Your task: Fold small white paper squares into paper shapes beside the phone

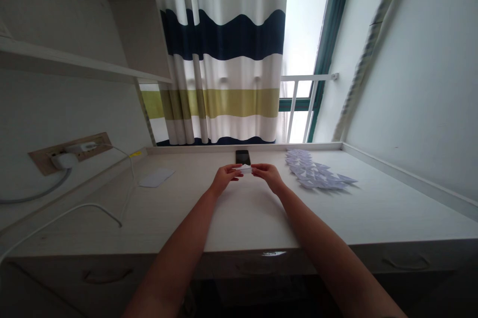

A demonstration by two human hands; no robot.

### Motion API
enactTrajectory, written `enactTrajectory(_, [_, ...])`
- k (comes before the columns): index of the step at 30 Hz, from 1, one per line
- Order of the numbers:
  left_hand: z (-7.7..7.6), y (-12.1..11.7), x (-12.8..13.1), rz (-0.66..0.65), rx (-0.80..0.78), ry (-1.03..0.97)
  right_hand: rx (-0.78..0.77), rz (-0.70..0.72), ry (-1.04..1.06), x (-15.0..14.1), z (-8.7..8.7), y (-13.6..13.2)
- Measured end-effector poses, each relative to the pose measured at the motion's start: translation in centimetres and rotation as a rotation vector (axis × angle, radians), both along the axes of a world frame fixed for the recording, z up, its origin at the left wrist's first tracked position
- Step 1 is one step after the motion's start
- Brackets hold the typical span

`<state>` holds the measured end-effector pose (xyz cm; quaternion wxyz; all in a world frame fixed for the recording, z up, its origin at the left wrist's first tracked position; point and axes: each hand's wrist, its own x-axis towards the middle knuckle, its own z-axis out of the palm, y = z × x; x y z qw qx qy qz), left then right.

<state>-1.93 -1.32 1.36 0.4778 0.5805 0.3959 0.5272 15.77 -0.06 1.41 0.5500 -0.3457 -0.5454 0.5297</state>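
A small folded piece of white paper (245,170) is held between both hands, just above the desk near its middle. My left hand (225,178) pinches its left end with thumb and fingers. On the other end, my right hand (267,176) grips in the same way. The paper has a pointed top and a straight lower band; its finer folds are too small to make out. Right behind it lies a dark phone (242,156), its lower part covered by the paper and fingers.
Many folded white paper pieces (317,173) lie in a pile at the right. Flat white paper (156,177) rests at the left, near a white cable (93,205) running from a wall socket (69,151). A raised edge (407,178) borders the desk (246,223); a curtain (227,74) hangs behind.
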Motion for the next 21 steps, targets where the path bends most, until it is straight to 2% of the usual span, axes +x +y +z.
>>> enactTrajectory(10, [-0.02, 0.14, -0.03, 0.051, 0.048, 0.045, 0.065, 0.005, -0.165, 0.35, -0.24, 0.34])
enactTrajectory(21, [-0.26, 0.01, 0.06, 0.014, 0.106, 0.150, 0.084, -0.003, -0.219, 0.37, -0.49, 0.61])
